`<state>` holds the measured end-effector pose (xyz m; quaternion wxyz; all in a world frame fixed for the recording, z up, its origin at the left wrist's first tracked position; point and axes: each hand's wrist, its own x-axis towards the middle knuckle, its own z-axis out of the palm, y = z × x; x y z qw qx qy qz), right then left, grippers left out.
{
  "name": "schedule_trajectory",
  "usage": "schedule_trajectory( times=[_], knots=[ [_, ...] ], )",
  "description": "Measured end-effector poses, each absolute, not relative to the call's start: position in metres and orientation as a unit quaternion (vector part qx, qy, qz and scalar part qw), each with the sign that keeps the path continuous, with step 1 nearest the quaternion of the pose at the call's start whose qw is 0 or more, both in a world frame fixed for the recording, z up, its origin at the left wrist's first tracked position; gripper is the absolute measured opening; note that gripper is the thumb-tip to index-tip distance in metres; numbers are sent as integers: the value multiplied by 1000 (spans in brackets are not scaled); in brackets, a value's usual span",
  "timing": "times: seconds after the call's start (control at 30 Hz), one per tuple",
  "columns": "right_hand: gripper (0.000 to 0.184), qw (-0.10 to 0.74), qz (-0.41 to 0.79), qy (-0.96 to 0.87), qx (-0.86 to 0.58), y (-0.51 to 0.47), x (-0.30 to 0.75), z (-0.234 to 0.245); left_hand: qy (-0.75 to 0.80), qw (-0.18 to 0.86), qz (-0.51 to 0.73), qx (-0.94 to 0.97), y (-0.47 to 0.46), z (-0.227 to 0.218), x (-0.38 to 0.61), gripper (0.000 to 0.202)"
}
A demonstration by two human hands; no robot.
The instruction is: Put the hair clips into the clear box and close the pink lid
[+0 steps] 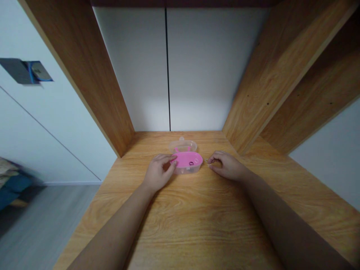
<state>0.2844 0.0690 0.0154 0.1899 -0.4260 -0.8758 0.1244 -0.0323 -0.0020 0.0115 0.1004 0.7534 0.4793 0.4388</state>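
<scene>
A small oval box [188,162] with a pink inside stands open on the wooden desk [197,217], its clear lid [183,145] folded back behind it. A tiny dark ring lies on the pink surface. My left hand [159,173] rests against the box's left side, fingers curled on its rim. My right hand [228,165] lies on the desk just right of the box, thumb and forefinger pinched together on something too small to make out.
Wooden side panels [92,75] rise left and right of the desk, with a white back wall [197,67] behind. A wooden shelf [315,86] runs along the right. Grey floor [36,225] lies past the desk's left edge.
</scene>
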Motion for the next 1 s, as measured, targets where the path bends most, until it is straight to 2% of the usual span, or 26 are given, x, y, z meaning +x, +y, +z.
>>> schedule_trajectory(
  times=[0.2,0.5,1.0],
  knots=[
    [5,189,132,-876,-425,69,285,15,480,97,442,751,-2,12,-32,22],
    [10,195,141,-870,-430,69,287,16,479,102,441,752,-2,12,-32,22],
    [5,186,137,-884,-406,68,284,15,483,102,439,751,-1,11,-32,22]
  ],
)
